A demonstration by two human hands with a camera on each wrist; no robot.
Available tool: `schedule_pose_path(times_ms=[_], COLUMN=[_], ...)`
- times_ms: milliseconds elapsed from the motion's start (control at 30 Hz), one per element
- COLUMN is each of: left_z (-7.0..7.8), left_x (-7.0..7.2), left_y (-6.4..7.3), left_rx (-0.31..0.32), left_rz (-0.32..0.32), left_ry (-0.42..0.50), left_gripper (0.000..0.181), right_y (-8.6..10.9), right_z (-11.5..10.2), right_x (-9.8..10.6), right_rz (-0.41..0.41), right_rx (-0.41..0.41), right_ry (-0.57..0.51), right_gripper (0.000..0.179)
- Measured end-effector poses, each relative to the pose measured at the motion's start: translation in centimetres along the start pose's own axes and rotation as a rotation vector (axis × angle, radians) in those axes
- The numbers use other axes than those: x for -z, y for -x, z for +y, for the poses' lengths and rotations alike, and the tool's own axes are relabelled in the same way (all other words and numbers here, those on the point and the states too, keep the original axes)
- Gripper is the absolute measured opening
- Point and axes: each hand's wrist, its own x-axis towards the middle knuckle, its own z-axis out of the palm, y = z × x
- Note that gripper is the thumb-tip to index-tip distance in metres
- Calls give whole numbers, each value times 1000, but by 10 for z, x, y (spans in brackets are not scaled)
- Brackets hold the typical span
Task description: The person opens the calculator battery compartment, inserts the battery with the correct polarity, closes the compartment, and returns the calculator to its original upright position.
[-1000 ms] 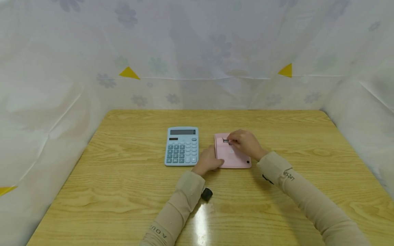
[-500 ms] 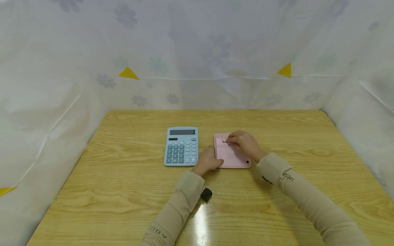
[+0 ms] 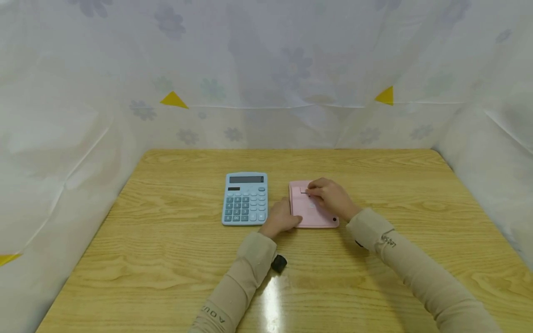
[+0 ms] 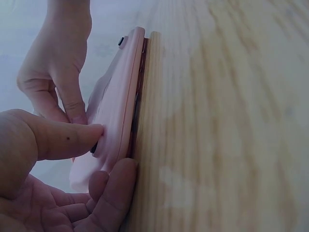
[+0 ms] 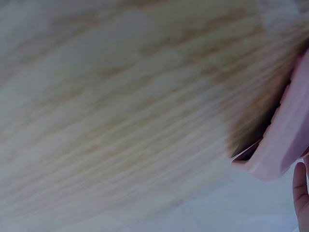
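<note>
A pink calculator (image 3: 309,212) lies with its back up on the table. My left hand (image 3: 281,217) grips its near left corner; in the left wrist view the thumb (image 4: 72,140) is on the back and the fingers curl at the edge. Bent over the far part, my right hand (image 3: 334,199) pinches at the small battery cover (image 3: 303,189), a thin dark line showing along the cover's near edge. The fingertips partly hide it. In the right wrist view only a side of the pink calculator (image 5: 285,135) and a finger show.
A light blue calculator (image 3: 244,199) lies face up just left of my left hand, its display lit. The wooden table (image 3: 175,268) ends at a flowered white curtain (image 3: 266,125) behind, with more sheeting at both sides.
The dark battery opening on the pink calculator has narrowed to a thin line under the pink cover. My right fingers have shifted slightly nearer to me; the left hand holds its place.
</note>
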Motion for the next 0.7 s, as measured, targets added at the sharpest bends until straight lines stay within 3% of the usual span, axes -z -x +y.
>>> schedule_pose_path(times_ms=[400, 700], left_z=[0, 0], left_x=[0, 0], left_y=[0, 0], left_rx=[2, -1], left_rz=[2, 3], left_ry=[-23, -36], left_gripper=[42, 42], right_y=[3, 6], right_z=[1, -1], right_x=[0, 2], right_rz=[12, -53], right_rx=[97, 60], right_ry=[29, 65], right_gripper=[21, 24])
